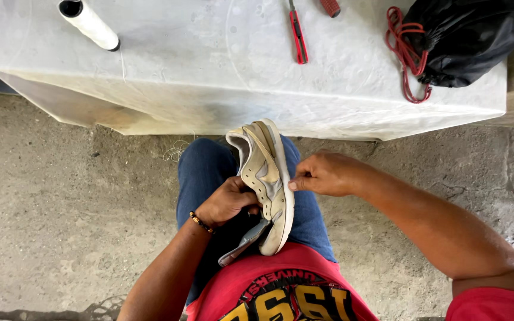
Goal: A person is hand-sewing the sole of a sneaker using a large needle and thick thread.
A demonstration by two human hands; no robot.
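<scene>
Closest to us is our red printed T-shirt [281,291] at the bottom edge, then our blue denim jeans [206,172] over the knees. Resting on the lap and standing on its side is the worn cream-and-tan leather sneaker [266,178], sole facing right, toe end down by the shirt and heel opening pointing up toward the table. Its grey tongue [245,242] flops out near the bottom.

Our left hand [227,202], with a beaded brown-and-gold bracelet [200,222] on the wrist, has its fingers curled shut around the shoe's upper from the left side, gripping it. Our right hand [325,173] comes in from the right, thumb and forefinger pressed together in a pinch right at the sole edge. What exactly sits between those fingertips is too small to tell.

Under everything is rough grey concrete floor [60,208].

Further out sits the low table covered in whitish plastic sheeting [209,65]. On it we see a white thread spool [88,22] top left, a red-handled slim tool [298,37] in the middle, another red grip [330,7] beside it, and a black drawstring bag [465,35] with red cord [408,53] on the right.
</scene>
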